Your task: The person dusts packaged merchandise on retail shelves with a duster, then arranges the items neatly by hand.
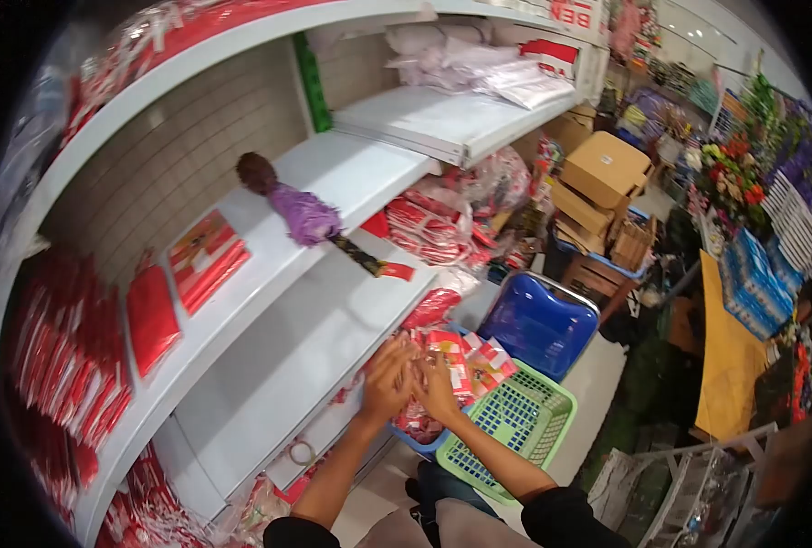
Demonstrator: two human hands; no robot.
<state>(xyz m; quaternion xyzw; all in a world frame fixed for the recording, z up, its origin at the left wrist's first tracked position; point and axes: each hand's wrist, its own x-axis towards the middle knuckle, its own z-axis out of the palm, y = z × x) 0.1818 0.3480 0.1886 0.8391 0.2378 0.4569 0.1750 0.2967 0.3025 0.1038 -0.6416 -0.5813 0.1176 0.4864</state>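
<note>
- Over the blue basket (422, 445), there's the red printed packet (451, 354), seemingly on top of a heap, picture side up, a yellowish patch showing on its face.
- Just right of the right hand (435, 388) and slightly beyond its fingers, that's where it lies; whether skin meets wrapper, I can't tell from where I stand.
- So the right hand is clearly the nearer; the left hand (387, 379) sits on the other side of it, the right hand between it and the packet.
- Long axis, then: it runs roughly away from the person, leaning a little, the far end up toward the shelving and the near end down toward the green basket (553, 434).
- Look at those hands! Right up against each other, fingers bent inward, tips nearly meeting; something small could be pinched between them, but I can't tell whether either one grasps anything.
- Fanned out to the packet's right, paler red-and-white packets (490, 363) lie at a slant, near the rim of the green basket.
- Past those, a blue chair (541, 321) stands close by.
- Over on the person's left, the long shelf (269, 320) curves away through this lens, and on the level above it a purple feathery bundle (303, 215) lies aslant, with a flat red pack (207, 260) to its left.
</note>
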